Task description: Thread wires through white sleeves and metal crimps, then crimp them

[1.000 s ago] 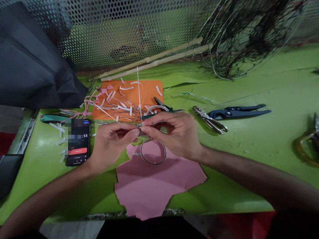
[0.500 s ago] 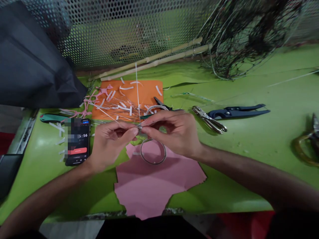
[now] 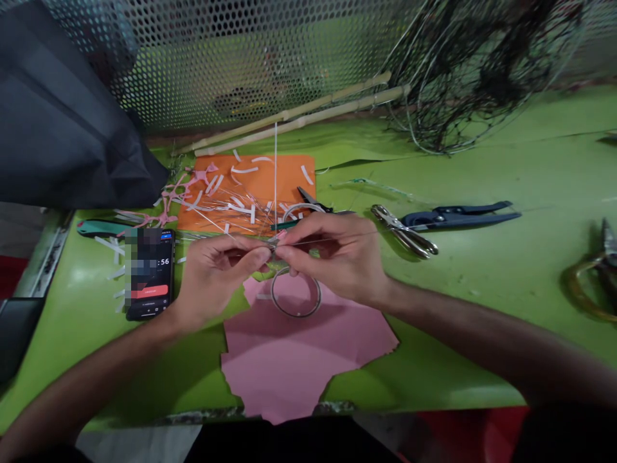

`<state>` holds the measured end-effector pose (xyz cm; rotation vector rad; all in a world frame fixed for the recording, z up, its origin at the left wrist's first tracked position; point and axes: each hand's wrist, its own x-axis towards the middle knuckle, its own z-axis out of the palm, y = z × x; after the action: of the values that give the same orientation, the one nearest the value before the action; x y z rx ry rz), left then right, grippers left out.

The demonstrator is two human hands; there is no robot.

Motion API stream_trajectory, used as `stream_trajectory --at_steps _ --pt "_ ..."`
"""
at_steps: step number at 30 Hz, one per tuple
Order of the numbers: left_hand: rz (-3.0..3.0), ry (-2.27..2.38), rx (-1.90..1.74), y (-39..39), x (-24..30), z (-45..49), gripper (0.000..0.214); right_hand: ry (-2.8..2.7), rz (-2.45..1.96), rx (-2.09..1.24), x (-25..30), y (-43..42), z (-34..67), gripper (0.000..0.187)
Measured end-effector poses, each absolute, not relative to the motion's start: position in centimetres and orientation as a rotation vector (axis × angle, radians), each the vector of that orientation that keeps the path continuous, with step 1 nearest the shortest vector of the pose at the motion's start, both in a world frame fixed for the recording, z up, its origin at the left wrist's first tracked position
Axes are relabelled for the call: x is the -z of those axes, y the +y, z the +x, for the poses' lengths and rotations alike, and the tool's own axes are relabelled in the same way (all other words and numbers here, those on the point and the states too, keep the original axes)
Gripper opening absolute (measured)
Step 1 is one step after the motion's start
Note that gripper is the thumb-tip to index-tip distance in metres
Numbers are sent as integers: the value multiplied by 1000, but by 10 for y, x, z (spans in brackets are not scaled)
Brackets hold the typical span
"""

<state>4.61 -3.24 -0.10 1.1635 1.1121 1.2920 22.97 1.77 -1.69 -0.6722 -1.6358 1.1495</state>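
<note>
My left hand (image 3: 216, 276) is closed, thumb and forefinger pinching a thin white stick (image 3: 276, 173) that stands up from the fingertips. A second thin white stick (image 3: 205, 215) slants from the same pinch toward the upper left. My right hand (image 3: 337, 254) is closed in a pinch touching the left fingertips, with a thin thread (image 3: 313, 242) running across its fingers to the right. The exact crossing point is hidden by the fingertips. Just below the hands, a thin pale ring (image 3: 295, 315) overlaps the pink paper (image 3: 299, 360).
Beyond the hands, orange paper (image 3: 299, 168) carries white strips and clear strands. A phone (image 3: 157, 276) and green-handled tool (image 3: 103, 227) lie left; silver pliers (image 3: 405, 233), blue pruning shears (image 3: 457, 217) and scissors (image 3: 590, 283) right. Bamboo sticks (image 3: 308, 119) and black netting (image 3: 463, 83) lie behind.
The upright stick has swung slightly right and stands straighter. The thread at my right hand now crosses its fingers lower. Both hands stay pinched together in nearly the same spot.
</note>
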Motion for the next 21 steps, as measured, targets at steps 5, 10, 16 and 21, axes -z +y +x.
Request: stream_trajectory --at_steps 5,10,16,21 --pt "1173 1132 -1278 -34 3 47 6 -1656 -699 -1097 17 20 231 8" --pt "1266 1143 -1312 -34 3 47 12 -1673 -723 -1102 13 18 233 8" --pt "1328 1094 -1317 -34 6 45 22 -1662 -685 -1092 12 19 233 10" --pt "1272 1086 -1290 -34 4 45 18 -1675 -706 -1084 12 20 235 8"
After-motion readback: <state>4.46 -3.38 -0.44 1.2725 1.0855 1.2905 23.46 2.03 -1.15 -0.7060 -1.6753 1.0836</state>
